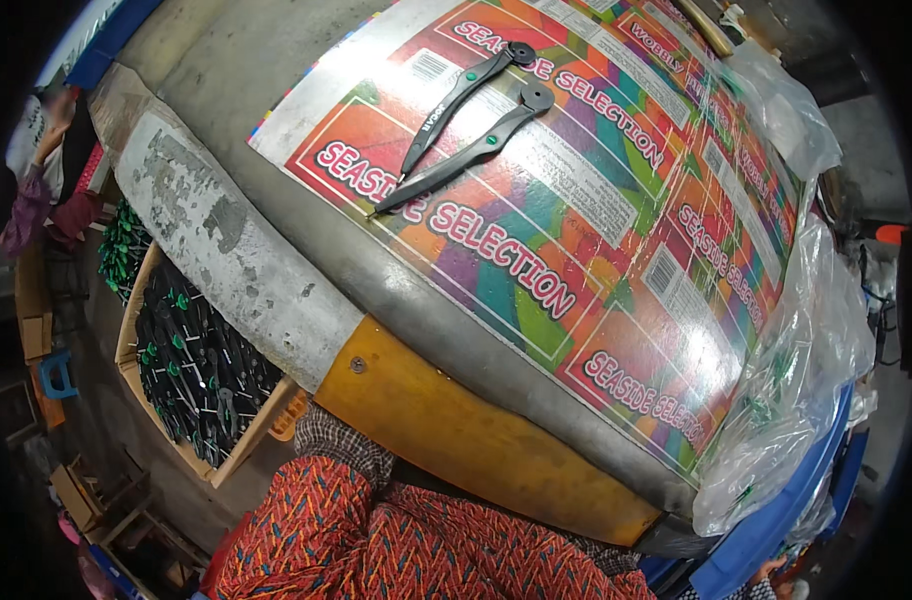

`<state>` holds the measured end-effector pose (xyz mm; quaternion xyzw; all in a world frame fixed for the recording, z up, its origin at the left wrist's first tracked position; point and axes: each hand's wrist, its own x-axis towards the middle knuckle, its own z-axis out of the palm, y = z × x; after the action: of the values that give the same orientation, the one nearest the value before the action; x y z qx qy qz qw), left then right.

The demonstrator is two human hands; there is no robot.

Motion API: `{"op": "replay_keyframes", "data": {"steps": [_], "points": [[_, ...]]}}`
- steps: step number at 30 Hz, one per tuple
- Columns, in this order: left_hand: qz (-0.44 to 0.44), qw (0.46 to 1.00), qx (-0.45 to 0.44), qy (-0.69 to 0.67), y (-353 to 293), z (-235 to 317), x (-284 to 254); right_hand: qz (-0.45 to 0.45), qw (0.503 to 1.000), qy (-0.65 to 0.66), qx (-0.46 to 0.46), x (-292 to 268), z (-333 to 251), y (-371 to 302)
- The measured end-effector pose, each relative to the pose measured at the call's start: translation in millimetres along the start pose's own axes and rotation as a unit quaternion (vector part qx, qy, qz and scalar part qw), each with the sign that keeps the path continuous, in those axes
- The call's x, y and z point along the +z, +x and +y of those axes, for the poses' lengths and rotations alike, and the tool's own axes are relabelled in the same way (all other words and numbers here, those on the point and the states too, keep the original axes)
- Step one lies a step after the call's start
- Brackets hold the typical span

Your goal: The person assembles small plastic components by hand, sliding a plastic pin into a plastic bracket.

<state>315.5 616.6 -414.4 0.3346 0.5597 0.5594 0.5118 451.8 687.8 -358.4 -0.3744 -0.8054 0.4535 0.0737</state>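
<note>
Neither of my hands shows. My red patterned sleeves or clothing (366, 530) and a grey checked cuff (341, 440) fill the lower edge, ending below the table's front edge, so any hold is hidden. On the table, two slim black tools lie side by side, slanting and apart from my arms. The upper black tool (456, 105) and the lower black tool (476, 155) each have a round head, a green dot and a narrow pointed end; they resemble drawing compasses. Beneath them is a glossy printed sheet (576, 230) in bright colours.
A cardboard box (216, 475) of similar black and green pieces stands low at left, with a heap of green pieces (123, 250) behind. Clear plastic wrap (796, 370) and a blue bin rim (776, 520) border the right. Another person (41, 190) is at far left.
</note>
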Motion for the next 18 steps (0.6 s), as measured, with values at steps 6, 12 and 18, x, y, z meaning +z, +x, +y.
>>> {"op": "replay_keyframes", "data": {"steps": [6,12,18], "points": [[0.0,0.999,0.016,0.042,-8,3,-4,-0.011,0.999,-0.027,-0.016,3,2,2],[0.0,0.996,0.024,0.084,-20,5,-9,-0.025,0.998,-0.048,-0.026,9,5,1],[-0.004,0.991,0.032,0.126,-29,6,-18,-0.038,0.996,-0.069,-0.034,16,7,1]]}}
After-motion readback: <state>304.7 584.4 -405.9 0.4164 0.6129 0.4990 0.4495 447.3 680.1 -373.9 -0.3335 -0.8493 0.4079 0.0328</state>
